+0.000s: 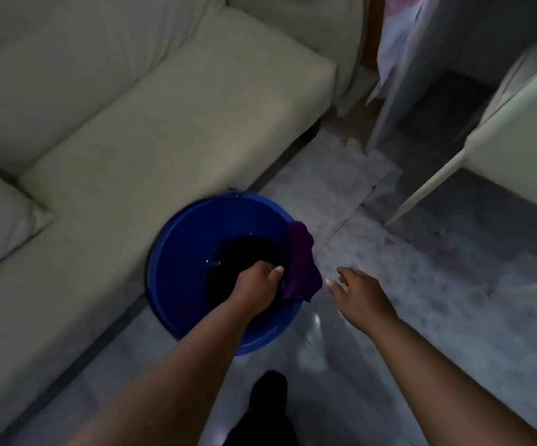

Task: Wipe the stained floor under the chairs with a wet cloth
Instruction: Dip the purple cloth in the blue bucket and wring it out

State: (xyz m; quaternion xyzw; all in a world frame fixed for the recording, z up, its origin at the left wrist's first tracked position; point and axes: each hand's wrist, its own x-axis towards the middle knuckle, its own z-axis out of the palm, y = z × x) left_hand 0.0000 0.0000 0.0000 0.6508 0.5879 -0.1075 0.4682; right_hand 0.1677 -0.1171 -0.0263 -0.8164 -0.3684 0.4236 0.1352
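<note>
A purple cloth (301,259) hangs over the right rim of a blue bucket (183,252) that stands on the grey tiled floor (453,284) and holds dark water. My left hand (259,281) reaches into the bucket and grips the cloth's inner edge with closed fingers. To the right of the bucket, my right hand (357,296) hovers above the floor, fingers spread, holding nothing. A pale chair (518,149) with a slanted leg stands at the right over darker floor.
A cream sofa (116,123) fills the left and touches the bucket's far side. A curtain or hanging fabric (399,59) drops at the top right. My dark-clad leg (267,410) shows at the bottom. Floor tiles between sofa and chair shine wet near the bucket.
</note>
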